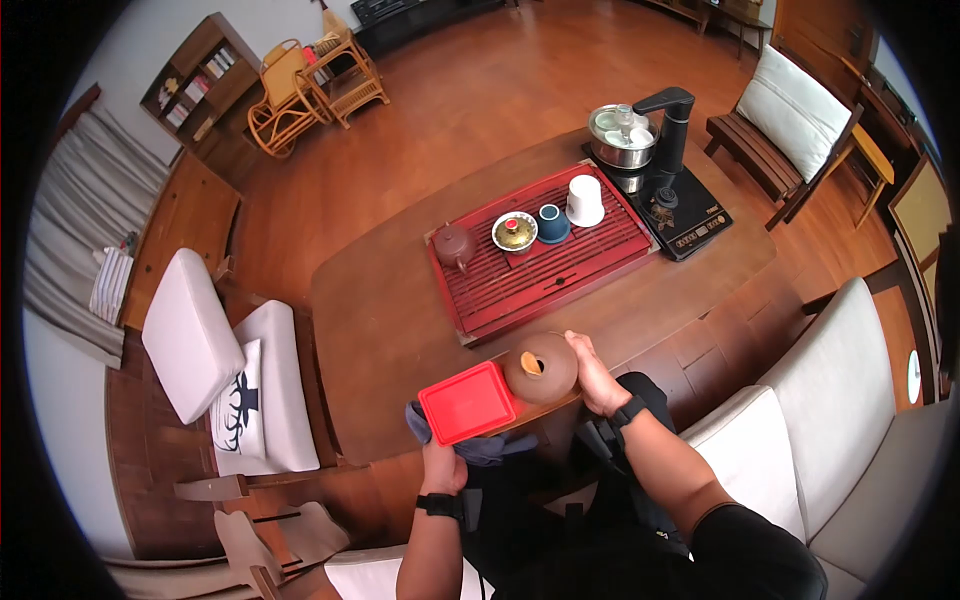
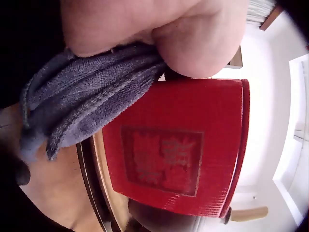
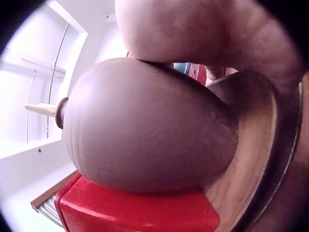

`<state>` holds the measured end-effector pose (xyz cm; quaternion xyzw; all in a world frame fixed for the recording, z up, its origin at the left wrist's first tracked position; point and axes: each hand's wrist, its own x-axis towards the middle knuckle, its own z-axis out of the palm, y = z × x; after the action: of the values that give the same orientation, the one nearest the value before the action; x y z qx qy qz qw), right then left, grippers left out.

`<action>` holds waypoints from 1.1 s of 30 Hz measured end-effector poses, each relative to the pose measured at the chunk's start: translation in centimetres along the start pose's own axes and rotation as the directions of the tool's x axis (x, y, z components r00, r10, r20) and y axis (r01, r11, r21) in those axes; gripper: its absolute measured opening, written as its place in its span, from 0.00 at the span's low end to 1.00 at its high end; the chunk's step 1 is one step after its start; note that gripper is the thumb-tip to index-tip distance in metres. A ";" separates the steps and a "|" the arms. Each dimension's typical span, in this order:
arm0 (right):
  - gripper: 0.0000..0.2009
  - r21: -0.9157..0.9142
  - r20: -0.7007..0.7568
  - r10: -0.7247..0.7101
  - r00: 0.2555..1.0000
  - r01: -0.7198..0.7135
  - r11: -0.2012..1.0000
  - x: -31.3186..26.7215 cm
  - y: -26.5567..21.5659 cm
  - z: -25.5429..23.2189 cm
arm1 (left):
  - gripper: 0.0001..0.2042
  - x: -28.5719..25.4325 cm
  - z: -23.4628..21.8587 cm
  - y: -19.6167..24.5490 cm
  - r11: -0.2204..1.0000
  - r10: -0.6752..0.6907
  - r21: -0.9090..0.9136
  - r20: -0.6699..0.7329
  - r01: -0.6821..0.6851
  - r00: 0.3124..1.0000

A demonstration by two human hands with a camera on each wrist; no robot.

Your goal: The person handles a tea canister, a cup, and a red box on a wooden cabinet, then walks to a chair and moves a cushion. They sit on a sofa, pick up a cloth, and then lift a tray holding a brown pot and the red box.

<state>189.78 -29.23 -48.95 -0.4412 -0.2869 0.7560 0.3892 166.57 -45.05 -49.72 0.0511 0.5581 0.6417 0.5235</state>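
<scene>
A round brown clay jar point(image 1: 549, 377) stands at the table's near edge, a wooden handle point(image 1: 532, 364) poking out of its narrow mouth. My right hand point(image 1: 597, 375) grips the jar's right side, fingers reaching round its far side. Directly left of the jar is a red lidded box point(image 1: 468, 402); the left wrist view shows a darker printed panel point(image 2: 161, 160) on its side. My left hand point(image 1: 443, 468) is at the box's near left corner and holds a bunched grey-blue towel point(image 2: 91, 96) against it. The left fingertips are partly hidden by the towel.
Beyond the jar lies a red slatted tea tray point(image 1: 600, 254) carrying a brown teapot point(image 1: 455, 246), a patterned lidded bowl point(image 1: 514, 233), a blue cup point(image 1: 552, 224) and a white cup point(image 1: 585, 201). A black electric stove point(image 1: 690, 225) with a steel pot point(image 1: 622, 150) stands at the far right.
</scene>
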 end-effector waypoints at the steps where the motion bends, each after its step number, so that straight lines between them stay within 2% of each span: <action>1: 0.25 -0.005 0.006 0.003 1.000 -0.003 1.000 -0.5 -0.2 -0.1 | 0.19 -0.7 0.6 0.6 1.000 0.003 -0.005 -0.005 -0.003 1.000; 5: 0.23 0.058 0.040 -0.032 0.999 0.029 0.998 -2.8 -0.7 -1.1 | 0.18 -3.4 1.7 2.1 0.998 0.052 0.017 0.088 -0.054 0.995; 7: 0.22 0.107 0.066 -0.103 0.992 0.096 0.990 -4.3 -0.9 -1.5 | 0.18 -4.8 2.2 2.7 0.998 0.062 0.010 0.130 -0.064 0.990; 11: 0.27 0.105 0.117 -0.123 0.986 0.111 0.988 -8.7 -3.2 -1.4 | 0.17 -8.0 2.5 3.1 1.000 0.004 0.010 0.146 -0.005 0.989; 12: 0.30 0.070 0.133 -0.117 0.984 0.109 0.992 -9.5 -3.1 -1.9 | 0.17 -8.8 2.1 2.7 0.999 -0.016 0.030 0.131 0.012 0.991; 15: 0.32 0.037 0.144 -0.130 0.981 0.126 0.991 -11.7 -2.6 -2.9 | 0.16 -11.2 0.9 1.4 0.999 -0.030 0.046 0.155 0.023 0.987; 20: 0.32 -0.022 0.174 -0.076 0.982 0.081 0.996 -14.4 -1.2 -5.2 | 0.16 -15.2 -0.9 -0.8 0.993 -0.112 0.042 0.136 0.107 0.984; 22: 0.32 -0.039 0.208 -0.043 0.977 0.053 0.998 -15.3 -1.0 -5.8 | 0.19 -16.0 -2.3 -1.8 0.968 -0.252 0.040 0.169 0.249 0.953; 24: 0.31 -0.060 0.232 -0.006 0.973 0.020 0.998 -16.0 -0.8 -5.9 | 0.20 -16.9 -2.7 -2.7 0.969 -0.246 0.027 0.171 0.245 0.954; 29: 0.31 -0.119 0.255 -0.042 0.966 0.074 0.990 -16.1 1.8 -7.2 | 0.21 -17.5 -3.4 -4.0 0.970 -0.236 -0.020 0.188 0.244 0.953; 33: 0.31 -0.055 0.280 0.006 0.960 0.010 0.998 -15.9 3.0 -7.6 | 0.24 -17.4 -3.5 -4.1 0.970 -0.243 0.019 0.164 0.244 0.956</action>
<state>200.45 -43.50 -47.58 -0.3403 -0.3605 0.8020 0.3332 174.64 -60.74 -45.18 0.0346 0.5145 0.5663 0.6430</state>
